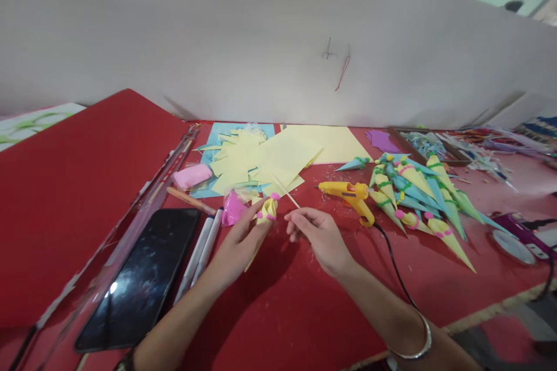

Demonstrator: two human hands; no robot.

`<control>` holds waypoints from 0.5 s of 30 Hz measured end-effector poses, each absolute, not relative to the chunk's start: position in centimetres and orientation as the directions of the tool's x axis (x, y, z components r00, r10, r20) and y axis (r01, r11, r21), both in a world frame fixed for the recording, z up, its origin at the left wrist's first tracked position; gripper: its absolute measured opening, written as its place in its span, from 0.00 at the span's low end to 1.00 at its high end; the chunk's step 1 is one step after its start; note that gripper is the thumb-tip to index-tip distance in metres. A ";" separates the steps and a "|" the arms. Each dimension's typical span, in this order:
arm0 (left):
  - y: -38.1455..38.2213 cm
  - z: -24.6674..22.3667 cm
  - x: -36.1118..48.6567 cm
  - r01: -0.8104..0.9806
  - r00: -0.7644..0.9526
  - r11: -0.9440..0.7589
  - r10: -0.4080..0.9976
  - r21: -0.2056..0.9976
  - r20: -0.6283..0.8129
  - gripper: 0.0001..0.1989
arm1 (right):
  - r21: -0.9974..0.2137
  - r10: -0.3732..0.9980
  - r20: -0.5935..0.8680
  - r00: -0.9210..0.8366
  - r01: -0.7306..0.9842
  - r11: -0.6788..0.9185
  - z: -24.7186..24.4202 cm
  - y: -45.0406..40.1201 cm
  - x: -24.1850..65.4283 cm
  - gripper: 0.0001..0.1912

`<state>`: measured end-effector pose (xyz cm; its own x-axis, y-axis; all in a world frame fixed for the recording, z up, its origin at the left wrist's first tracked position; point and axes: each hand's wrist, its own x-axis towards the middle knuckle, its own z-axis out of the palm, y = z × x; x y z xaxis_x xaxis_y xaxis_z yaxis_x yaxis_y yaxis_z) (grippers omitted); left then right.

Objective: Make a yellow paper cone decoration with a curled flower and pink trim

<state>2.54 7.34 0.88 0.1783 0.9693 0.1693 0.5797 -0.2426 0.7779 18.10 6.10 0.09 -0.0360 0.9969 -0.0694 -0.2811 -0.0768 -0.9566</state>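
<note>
A small yellow paper cone (266,211) with pink clay dots is held in my left hand (241,237), its pointed end showing below the fingers. My right hand (317,235) pinches a thin pale stick (286,192) that slants up and to the left, its tip close to the cone's top but apart from it. Just behind my left hand lies a lump of bright pink clay (234,207) in a clear wrapper. A yellow hot glue gun (348,190) lies on its side right of the stick.
Finished yellow, green and blue paper cones (413,191) are heaped at the right. Pale yellow sheets (287,153) lie at the back. A black phone (143,272), markers (204,249) and a pink clay pack (192,175) are at the left. The glue gun's cord (394,261) crosses rightward.
</note>
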 end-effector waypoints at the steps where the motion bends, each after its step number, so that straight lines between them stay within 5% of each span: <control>1: 7.3 0.9 2.5 0.564 0.165 -0.214 0.976 0.798 0.145 0.17 | -0.964 0.998 -0.059 -0.005 -0.261 -0.058 0.1 6.1 18.2 0.05; 10: 7.4 0.7 2.8 0.227 0.332 0.018 0.938 0.974 -0.094 0.24 | -0.967 1.000 -0.028 0.005 -0.254 -0.026 0.2 6.1 18.1 0.07; 15: 7.1 0.6 3.0 0.160 0.361 0.074 0.924 0.984 -0.128 0.26 | -0.980 0.981 0.194 -0.009 -0.052 0.193 0.7 5.7 18.1 0.04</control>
<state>3.02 7.06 0.62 0.3612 0.9237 -0.1279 0.1596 0.0739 0.9844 18.11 5.72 0.69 -0.0089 0.9810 0.1940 -0.0523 0.1933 -0.9797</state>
